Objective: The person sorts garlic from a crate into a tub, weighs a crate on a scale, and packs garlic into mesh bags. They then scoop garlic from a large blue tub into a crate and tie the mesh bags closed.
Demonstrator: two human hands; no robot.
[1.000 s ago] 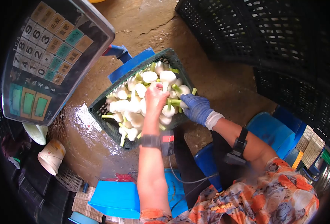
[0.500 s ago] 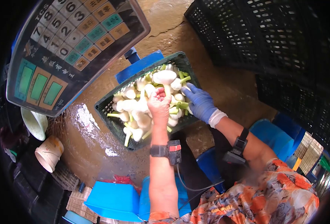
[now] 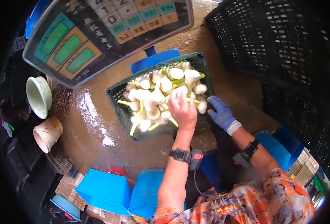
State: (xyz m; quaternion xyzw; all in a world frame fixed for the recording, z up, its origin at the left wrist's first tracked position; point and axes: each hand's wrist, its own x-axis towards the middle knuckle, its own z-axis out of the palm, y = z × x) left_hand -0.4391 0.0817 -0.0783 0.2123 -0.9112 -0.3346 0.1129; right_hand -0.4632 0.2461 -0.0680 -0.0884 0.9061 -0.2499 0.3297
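A dark green mesh basket [image 3: 117, 94] stands on the wet floor, heaped with white bulb vegetables [image 3: 153, 98] that have pale green stalks. My bare left hand [image 3: 183, 110], a strapped device on its wrist, rests on the near right of the heap. Its fingers curl around one white bulb [image 3: 180, 91]. My right hand [image 3: 221, 113] wears a blue glove. It sits at the basket's right rim with fingers spread, beside a bulb [image 3: 202, 107], and holds nothing that I can see.
A scale's display head [image 3: 97, 33] with keypad looms over the basket at upper left. Black plastic crates [image 3: 273, 56] are stacked on the right. Blue tubs [image 3: 105, 190] sit near my knees. A pale bowl [image 3: 38, 96] and a cup [image 3: 47, 134] lie at left.
My right hand has drawn back out of the heap to the basket's right rim. My left hand stays on the pile, its fingers now curled on a bulb. The view has swung left.
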